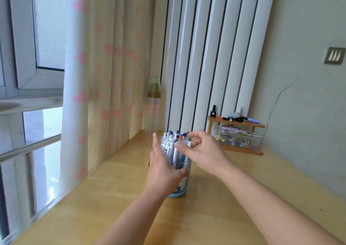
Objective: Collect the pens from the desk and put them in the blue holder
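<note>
The blue holder (182, 185) stands upright on the wooden desk (215, 216), near its middle. Several pens (173, 141) with white barrels and blue, black and red caps stick up out of it. My left hand (164, 171) wraps around the holder's left side, fingers stretched up along the pens. My right hand (204, 151) hovers at the pen tops from the right, thumb and fingers curled apart and touching the tips; nothing is held in it. No loose pens show on the desk surface.
A small wooden shelf (237, 125) sits at the back right with markers on top and a clear box of clips (237, 140) under it. A clear bottle (153, 102) stands by the heart-patterned curtain (97, 76). A window lies to the left.
</note>
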